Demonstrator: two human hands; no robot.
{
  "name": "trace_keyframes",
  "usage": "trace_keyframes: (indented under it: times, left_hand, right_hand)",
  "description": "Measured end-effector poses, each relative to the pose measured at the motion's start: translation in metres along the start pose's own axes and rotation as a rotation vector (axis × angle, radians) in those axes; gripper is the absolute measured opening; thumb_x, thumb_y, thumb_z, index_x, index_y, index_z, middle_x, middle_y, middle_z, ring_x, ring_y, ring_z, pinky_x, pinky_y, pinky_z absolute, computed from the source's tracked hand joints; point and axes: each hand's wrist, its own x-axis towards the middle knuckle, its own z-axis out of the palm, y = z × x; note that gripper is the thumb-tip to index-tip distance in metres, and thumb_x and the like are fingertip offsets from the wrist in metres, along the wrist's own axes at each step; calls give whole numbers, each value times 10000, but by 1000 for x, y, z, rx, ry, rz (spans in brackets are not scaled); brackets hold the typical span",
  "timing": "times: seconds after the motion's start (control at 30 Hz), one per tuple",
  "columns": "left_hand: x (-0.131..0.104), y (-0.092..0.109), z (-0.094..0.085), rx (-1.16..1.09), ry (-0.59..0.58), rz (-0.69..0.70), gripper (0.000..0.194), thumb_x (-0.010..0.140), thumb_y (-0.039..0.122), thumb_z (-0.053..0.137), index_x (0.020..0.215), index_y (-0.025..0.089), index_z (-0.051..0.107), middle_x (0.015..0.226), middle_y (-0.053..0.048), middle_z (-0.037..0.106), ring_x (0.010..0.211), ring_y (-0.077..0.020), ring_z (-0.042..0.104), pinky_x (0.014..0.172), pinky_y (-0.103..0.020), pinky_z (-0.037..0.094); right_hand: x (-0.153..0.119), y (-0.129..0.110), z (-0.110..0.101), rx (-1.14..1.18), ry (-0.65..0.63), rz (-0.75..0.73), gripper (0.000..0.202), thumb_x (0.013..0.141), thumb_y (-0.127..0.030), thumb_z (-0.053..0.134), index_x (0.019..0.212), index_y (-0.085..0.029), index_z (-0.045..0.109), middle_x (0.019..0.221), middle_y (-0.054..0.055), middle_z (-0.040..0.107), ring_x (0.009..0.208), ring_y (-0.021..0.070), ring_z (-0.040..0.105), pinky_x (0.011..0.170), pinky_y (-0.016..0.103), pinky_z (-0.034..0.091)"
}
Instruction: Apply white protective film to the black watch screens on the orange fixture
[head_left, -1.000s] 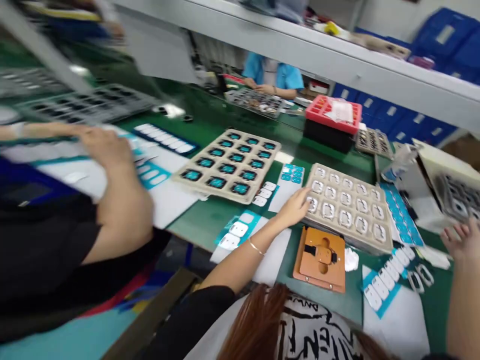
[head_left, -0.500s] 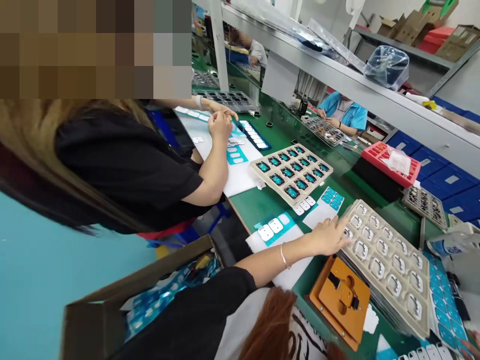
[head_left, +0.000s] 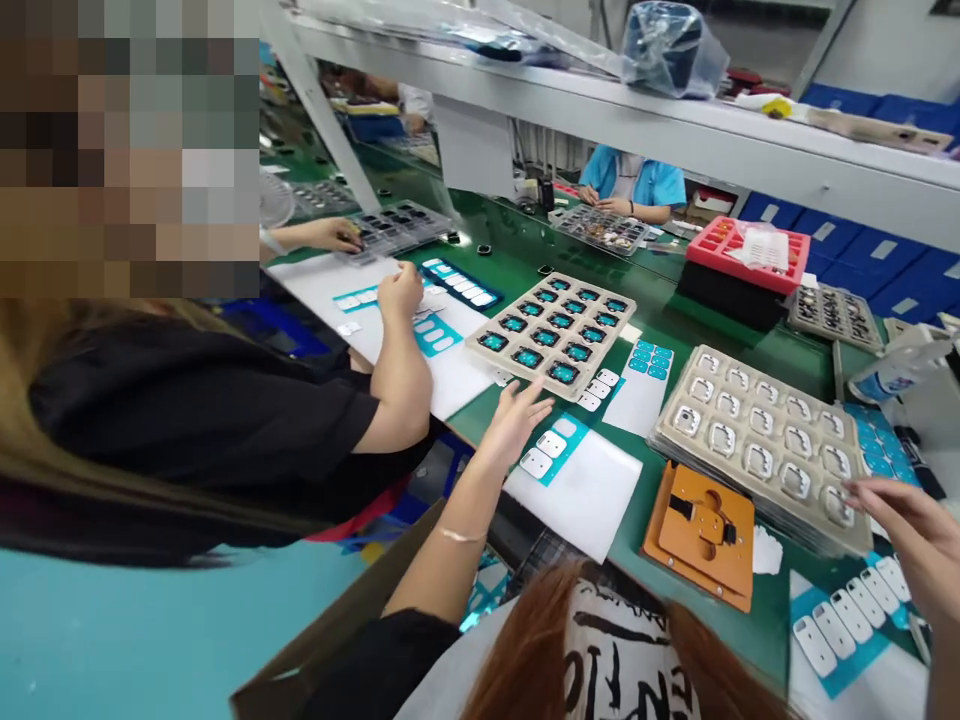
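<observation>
My left hand (head_left: 516,418) hovers with spread fingers, nothing in it, at the near left corner of a beige tray (head_left: 517,355) holding black-rimmed parts with teal faces. Below it, white label-like pieces (head_left: 551,443) lie on a teal backing strip. On the right, my right hand (head_left: 904,515) has its fingers stretched out, the tips at the near right corner of a stack of beige trays (head_left: 814,525). The top tray holds white rounded frames (head_left: 759,460). Whether those fingertips touch a frame I cannot tell.
An orange fixture (head_left: 705,540) with black clamps lies in front of the tray stack. A red bin (head_left: 750,250) stands behind. More white pieces on a teal strip (head_left: 851,615) are at lower right. Close on my left, a co-worker's arm (head_left: 401,370) reaches over a white sheet (head_left: 465,380).
My left hand has left the tray of white frames and moved left, to the tray of teal-faced parts. My right hand has come into view at the tray stack. The view has shifted.
</observation>
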Motion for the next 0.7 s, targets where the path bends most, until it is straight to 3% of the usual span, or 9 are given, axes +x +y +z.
trace_keyframes:
  times: [0.13,0.3,0.47,0.6,0.7]
  left_hand:
    - [22,3,31,-140,-101,-24,372,873,204,682,1221,171,555,1268,-153,665,1052,-241,711,945,-443,585]
    - [16,6,28,-249,-132,12,426,822,41,666,1214,187,578,1265,-99,690,1057,-204,711,900,-352,609]
    - [13,2,17,-284,-138,13,497,787,20,684,1249,175,589,1216,-117,718,1028,-216,723,868,-330,616]
    - [15,-6,17,-256,-132,-23,562,772,3,688,1286,197,567,1231,-114,710,1023,-208,725,883,-338,607]
    - [18,-10,19,-211,-130,-43,499,774,8,683,1222,213,600,1209,-88,719,1025,-190,719,886,-319,602]
  right_hand:
    - [12,-23,40,213,-100,-40,293,697,-537,797,790,-262,756,878,103,740,770,246,702,673,361,582]
    - [14,-8,66,279,76,-38,344,721,-560,773,790,-228,721,775,43,717,713,200,683,687,339,567]
    - [13,12,60,293,219,-9,328,722,-532,778,802,-220,716,745,23,712,705,195,680,696,335,560]
    - [12,22,46,280,294,17,313,715,-511,784,804,-219,714,764,19,719,692,186,680,676,322,555]
    - [12,26,39,255,336,35,322,702,-518,782,796,-219,706,743,13,706,672,179,673,664,319,557]
